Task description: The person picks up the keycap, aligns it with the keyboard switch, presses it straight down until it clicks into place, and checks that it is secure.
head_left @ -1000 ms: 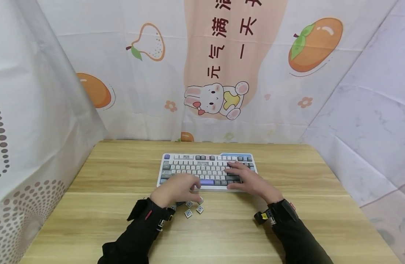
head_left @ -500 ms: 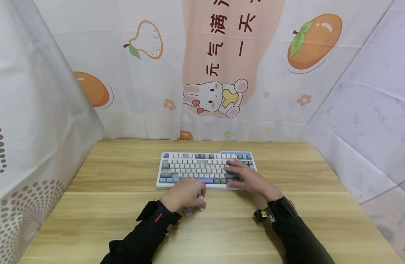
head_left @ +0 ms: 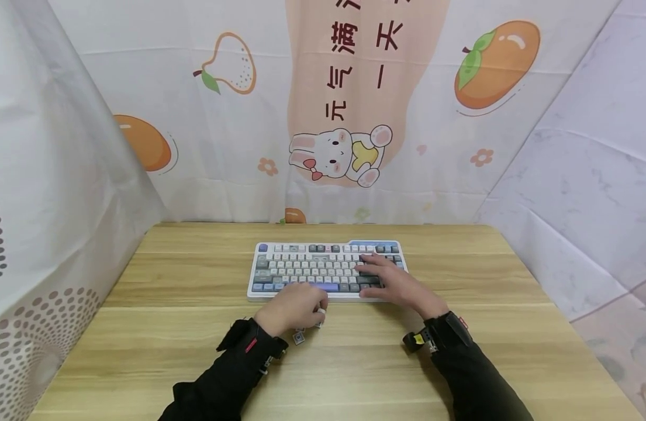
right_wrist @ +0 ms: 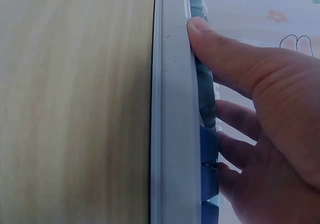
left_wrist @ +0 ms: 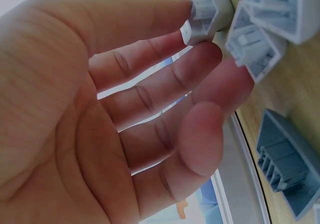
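Keycap (left_wrist: 210, 15) — pinched in left hand (head_left: 293, 307); keyboard (head_left: 307, 272) — under right hand (head_left: 399, 285), fingers loosely spread.

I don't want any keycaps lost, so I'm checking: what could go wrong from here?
The pale keycap might slip, since the left hand only pinches it. That hand could also knock the dark keycap lying loose near it. The right hand rests on the keyboard, so a shift there may press keys by accident.
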The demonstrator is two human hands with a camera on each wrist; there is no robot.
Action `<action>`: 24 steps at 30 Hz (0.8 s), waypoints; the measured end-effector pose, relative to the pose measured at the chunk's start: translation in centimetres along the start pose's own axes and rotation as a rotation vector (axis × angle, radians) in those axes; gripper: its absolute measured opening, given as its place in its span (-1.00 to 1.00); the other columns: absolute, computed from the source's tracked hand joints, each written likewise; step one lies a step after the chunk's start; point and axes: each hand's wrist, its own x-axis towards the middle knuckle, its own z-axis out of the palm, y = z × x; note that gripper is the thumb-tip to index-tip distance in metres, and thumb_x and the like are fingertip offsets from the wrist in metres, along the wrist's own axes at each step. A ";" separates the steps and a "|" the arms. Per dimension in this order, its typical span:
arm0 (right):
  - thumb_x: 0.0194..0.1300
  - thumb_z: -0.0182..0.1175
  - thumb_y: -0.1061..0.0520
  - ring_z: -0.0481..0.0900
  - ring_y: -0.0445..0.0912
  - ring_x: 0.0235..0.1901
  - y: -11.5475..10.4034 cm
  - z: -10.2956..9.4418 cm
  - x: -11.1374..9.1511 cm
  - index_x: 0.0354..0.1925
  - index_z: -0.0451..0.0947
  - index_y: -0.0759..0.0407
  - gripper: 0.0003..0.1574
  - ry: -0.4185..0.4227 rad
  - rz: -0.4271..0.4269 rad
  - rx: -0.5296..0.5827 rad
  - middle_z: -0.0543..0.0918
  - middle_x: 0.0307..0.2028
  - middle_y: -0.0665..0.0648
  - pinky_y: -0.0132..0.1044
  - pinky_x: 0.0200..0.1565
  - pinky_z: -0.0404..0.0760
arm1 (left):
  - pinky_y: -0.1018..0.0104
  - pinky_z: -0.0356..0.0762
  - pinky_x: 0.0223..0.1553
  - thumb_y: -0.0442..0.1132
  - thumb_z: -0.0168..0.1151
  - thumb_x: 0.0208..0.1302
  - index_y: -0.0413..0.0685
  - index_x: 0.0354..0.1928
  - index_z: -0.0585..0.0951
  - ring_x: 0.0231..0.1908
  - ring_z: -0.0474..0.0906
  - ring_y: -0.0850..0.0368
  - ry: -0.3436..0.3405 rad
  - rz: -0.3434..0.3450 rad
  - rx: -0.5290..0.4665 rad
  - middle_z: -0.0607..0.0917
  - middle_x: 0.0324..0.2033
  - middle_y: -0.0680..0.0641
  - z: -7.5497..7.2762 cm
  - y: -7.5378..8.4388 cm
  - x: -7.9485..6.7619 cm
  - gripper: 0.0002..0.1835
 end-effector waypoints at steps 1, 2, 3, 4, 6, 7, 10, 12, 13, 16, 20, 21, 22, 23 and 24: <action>0.17 0.24 -0.22 0.08 0.24 0.35 0.0 0.0 0.0 0.28 0.40 0.11 -0.20 0.002 -0.001 -0.003 0.23 0.36 0.29 0.12 0.24 0.18 | 0.39 0.38 -0.46 -0.23 0.24 0.17 0.05 -0.38 0.66 -0.62 0.37 0.33 0.000 0.001 -0.001 0.48 -0.64 0.21 0.0 0.0 0.0 -0.96; 0.16 0.24 -0.22 0.08 0.24 0.34 0.0 0.0 0.1 0.28 0.40 0.10 -0.20 0.006 0.000 -0.005 0.23 0.36 0.29 0.11 0.24 0.18 | 0.39 0.39 -0.46 -0.24 0.24 0.17 0.05 -0.38 0.66 -0.62 0.37 0.32 0.001 0.002 -0.004 0.49 -0.64 0.20 -0.1 0.0 -0.1 -0.96; 0.16 0.24 -0.22 0.09 0.23 0.34 0.0 0.0 0.1 0.28 0.40 0.10 -0.20 0.009 0.001 -0.006 0.24 0.36 0.28 0.11 0.24 0.19 | 0.39 0.39 -0.46 -0.24 0.23 0.18 0.04 -0.36 0.66 -0.62 0.37 0.32 -0.002 0.001 -0.007 0.49 -0.63 0.20 -0.1 -0.1 -0.1 -0.95; 0.16 0.24 -0.22 0.09 0.23 0.34 0.0 0.0 0.1 0.27 0.41 0.10 -0.20 0.013 0.001 -0.005 0.24 0.36 0.28 0.11 0.24 0.19 | 0.39 0.39 -0.45 -0.25 0.22 0.18 0.04 -0.35 0.66 -0.61 0.37 0.31 -0.004 0.000 -0.009 0.49 -0.63 0.20 -0.1 -0.1 -0.1 -0.94; 0.15 0.25 -0.22 0.10 0.23 0.34 0.0 0.1 0.2 0.27 0.41 0.10 -0.20 0.015 0.001 -0.004 0.25 0.35 0.28 0.10 0.24 0.19 | 0.38 0.39 -0.43 -0.25 0.21 0.20 0.03 -0.33 0.66 -0.60 0.38 0.31 -0.011 -0.004 -0.011 0.49 -0.60 0.20 -0.1 -0.1 -0.1 -0.93; 0.15 0.24 -0.23 0.10 0.23 0.34 0.1 0.1 0.2 0.27 0.42 0.11 -0.20 0.015 0.001 -0.004 0.25 0.35 0.28 0.11 0.24 0.19 | 0.38 0.40 -0.43 -0.25 0.21 0.20 0.03 -0.33 0.66 -0.59 0.39 0.31 -0.013 -0.005 -0.011 0.49 -0.59 0.20 0.0 -0.1 -0.1 -0.94; 0.16 0.23 -0.23 0.08 0.25 0.34 0.1 0.3 0.2 0.27 0.41 0.12 -0.19 0.004 -0.003 -0.002 0.24 0.36 0.29 0.13 0.24 0.18 | 0.39 0.37 -0.45 -0.26 0.21 0.19 0.03 -0.37 0.64 -0.60 0.37 0.30 -0.018 -0.011 -0.012 0.49 -0.60 0.19 0.1 -0.1 -0.2 -0.95; 0.17 0.24 -0.22 0.08 0.25 0.34 0.0 0.3 0.1 0.27 0.41 0.12 -0.20 0.002 -0.004 -0.009 0.24 0.36 0.29 0.13 0.24 0.18 | 0.39 0.31 -0.50 -0.28 0.20 0.17 0.03 -0.44 0.60 -0.62 0.33 0.30 -0.013 -0.010 -0.017 0.45 -0.64 0.18 0.1 -0.2 -0.2 -0.93; 0.17 0.24 -0.21 0.08 0.25 0.34 -0.1 0.3 0.1 0.27 0.41 0.12 -0.21 0.005 -0.003 -0.008 0.24 0.35 0.29 0.13 0.24 0.18 | 0.40 0.27 -0.52 -0.30 0.19 0.16 0.03 -0.48 0.58 -0.63 0.30 0.30 -0.007 -0.009 -0.019 0.41 -0.66 0.18 0.1 -0.1 -0.2 -0.90; 0.15 0.27 -0.17 0.08 0.25 0.34 -0.2 0.2 0.0 0.26 0.42 0.12 -0.22 0.019 0.001 0.001 0.25 0.35 0.29 0.13 0.24 0.18 | 0.38 0.13 -0.56 -0.35 0.15 0.14 0.02 -0.59 0.47 -0.67 0.18 0.26 0.008 -0.005 -0.033 0.26 -0.71 0.14 0.0 -0.1 -0.2 -0.81; 0.16 0.26 -0.18 0.07 0.27 0.34 -0.2 0.2 0.0 0.27 0.41 0.13 -0.21 0.010 0.000 0.007 0.24 0.35 0.31 0.16 0.24 0.17 | 0.38 0.13 -0.56 -0.36 0.14 0.10 0.04 -0.60 0.44 -0.67 0.17 0.26 -0.003 -0.029 -0.044 0.26 -0.71 0.13 -0.1 -0.1 -0.3 -0.80; 0.16 0.26 -0.19 0.07 0.26 0.34 -0.1 0.2 0.0 0.28 0.40 0.12 -0.21 0.005 0.000 0.005 0.24 0.36 0.30 0.15 0.24 0.17 | 0.38 0.15 -0.56 -0.36 0.14 0.09 0.05 -0.59 0.46 -0.66 0.20 0.26 -0.010 -0.038 -0.046 0.30 -0.70 0.14 -0.1 -0.1 -0.3 -0.82; 0.16 0.25 -0.19 0.07 0.26 0.34 -0.1 0.2 0.0 0.28 0.40 0.12 -0.21 0.003 0.000 0.004 0.24 0.36 0.30 0.15 0.24 0.17 | 0.38 0.20 -0.55 -0.35 0.15 0.07 0.06 -0.56 0.49 -0.65 0.24 0.26 -0.017 -0.047 -0.048 0.36 -0.67 0.14 -0.1 -0.1 -0.3 -0.84; 0.16 0.25 -0.20 0.07 0.25 0.34 -0.1 0.2 0.0 0.28 0.40 0.12 -0.20 0.003 -0.001 -0.002 0.24 0.36 0.30 0.14 0.24 0.18 | 0.38 0.25 -0.53 -0.34 0.17 0.06 0.07 -0.53 0.52 -0.63 0.28 0.27 -0.020 -0.052 -0.048 0.42 -0.64 0.15 -0.1 -0.1 -0.3 -0.87; 0.16 0.25 -0.20 0.07 0.24 0.35 0.0 0.1 0.0 0.28 0.40 0.11 -0.20 0.004 0.001 -0.005 0.24 0.36 0.28 0.12 0.24 0.19 | 0.38 0.29 -0.51 -0.34 0.17 0.04 0.07 -0.50 0.54 -0.61 0.32 0.27 -0.022 -0.057 -0.048 0.46 -0.61 0.16 -0.1 -0.2 -0.3 -0.89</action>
